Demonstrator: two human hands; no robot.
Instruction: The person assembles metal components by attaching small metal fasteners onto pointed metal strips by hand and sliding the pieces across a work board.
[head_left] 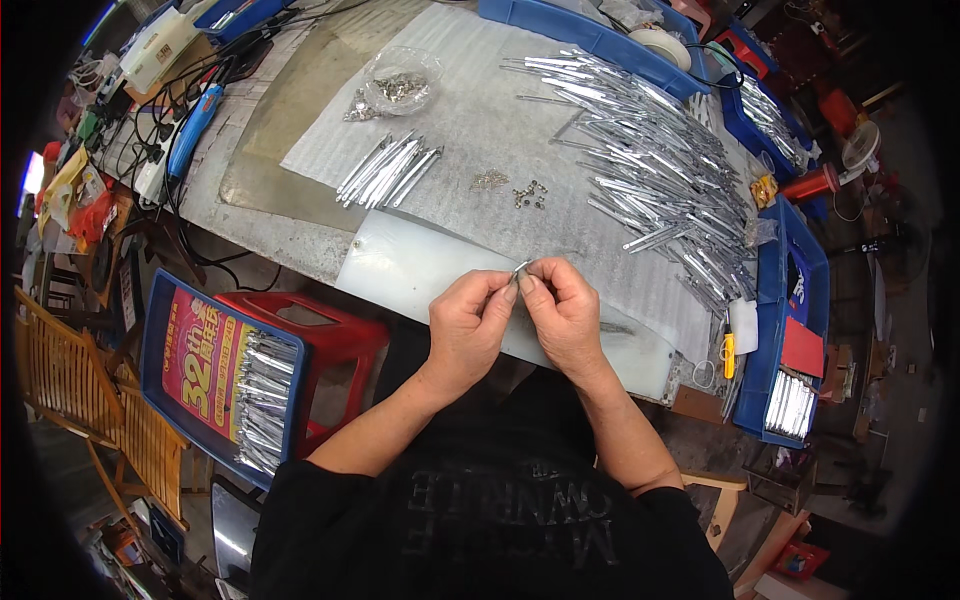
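Note:
My left hand [470, 320] and my right hand [562, 312] meet over the white plastic sheet [410, 268] at the near table edge. Together they pinch a small shiny metal piece [520, 270] between their fingertips. Beyond them, a small bundle of finished metal strips [388, 170] lies on the grey foam mat [470, 120]. A big heap of metal strips [650, 160] sprawls to the right. A few small loose rivets [530, 195] sit on the mat, and a clear bag of small metal parts [400, 85] lies farther back.
A blue crate [175, 320] with metal strips and a red printed card rests on a red stool [335, 335] at my left. Blue bins [795, 330] line the right side. A blue tool [195, 125] and cables lie at the far left. Wooden chair [70, 380] at left.

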